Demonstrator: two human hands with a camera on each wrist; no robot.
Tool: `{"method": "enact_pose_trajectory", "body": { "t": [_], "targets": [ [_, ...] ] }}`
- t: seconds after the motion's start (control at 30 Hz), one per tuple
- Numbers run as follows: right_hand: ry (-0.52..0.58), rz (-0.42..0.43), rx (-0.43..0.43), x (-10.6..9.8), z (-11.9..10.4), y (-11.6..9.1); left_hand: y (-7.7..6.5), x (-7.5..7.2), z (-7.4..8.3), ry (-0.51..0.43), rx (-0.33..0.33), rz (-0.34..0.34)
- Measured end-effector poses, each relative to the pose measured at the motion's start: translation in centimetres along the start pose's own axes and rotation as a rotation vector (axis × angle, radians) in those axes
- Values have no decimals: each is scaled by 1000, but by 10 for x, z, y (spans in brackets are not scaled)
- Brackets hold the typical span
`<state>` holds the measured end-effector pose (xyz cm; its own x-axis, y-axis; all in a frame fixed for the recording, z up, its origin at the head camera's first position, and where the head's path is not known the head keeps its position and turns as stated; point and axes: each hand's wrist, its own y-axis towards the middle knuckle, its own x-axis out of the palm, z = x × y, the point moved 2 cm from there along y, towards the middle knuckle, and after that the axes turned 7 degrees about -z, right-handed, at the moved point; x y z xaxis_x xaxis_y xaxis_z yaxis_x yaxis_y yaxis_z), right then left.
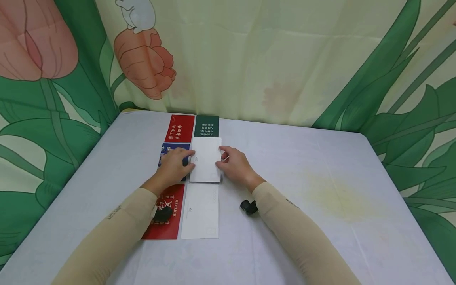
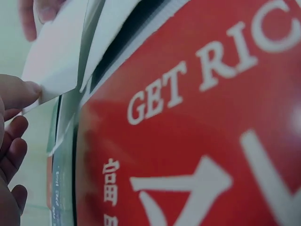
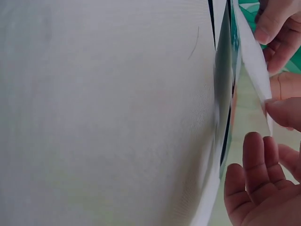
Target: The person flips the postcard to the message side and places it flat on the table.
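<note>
A white card (image 1: pixel 206 160) is held by its two long sides, raised off the cards beneath in both wrist views. My left hand (image 1: pixel 172 166) pinches its left edge, and my right hand (image 1: pixel 236 166) pinches the right edge. Under the left hand lies a blue card (image 1: pixel 174 147), partly covered by the fingers. Beyond the held card, a dark green card (image 1: pixel 207 127) shows its far part. Nearer to me lies another white card (image 1: pixel 200 211), flat, with faint printed marks. A red card (image 2: pixel 188 108) reading GET RICH fills much of the left wrist view.
At the far left of the group lies a red card (image 1: pixel 181 128) with white characters. The cards rest on a table with a white cloth (image 1: pixel 303 166). A patterned curtain (image 1: pixel 242 59) hangs behind the far edge. Black wrist cameras (image 1: pixel 248 207) sit under the sleeves.
</note>
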<state>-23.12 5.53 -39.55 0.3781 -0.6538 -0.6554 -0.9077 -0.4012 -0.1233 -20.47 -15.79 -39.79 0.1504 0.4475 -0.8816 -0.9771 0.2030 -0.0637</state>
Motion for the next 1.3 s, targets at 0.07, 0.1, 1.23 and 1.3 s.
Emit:
{"method": "enact_pose_trajectory", "body": {
  "t": [0.07,0.1,1.23,1.3],
  "targets": [
    [-12,-11,12,1,1,1,1,2,0,0,-6,-12],
    [-18,-16,18,1,1,2,1,2,-1,3,-8,-17],
    [-178,-137,-4,8,5,8,4,10,-3,4,-54,-129],
    [-185,-149,9,9,6,8,4,10,-4,0,-65,-139]
  ]
}}
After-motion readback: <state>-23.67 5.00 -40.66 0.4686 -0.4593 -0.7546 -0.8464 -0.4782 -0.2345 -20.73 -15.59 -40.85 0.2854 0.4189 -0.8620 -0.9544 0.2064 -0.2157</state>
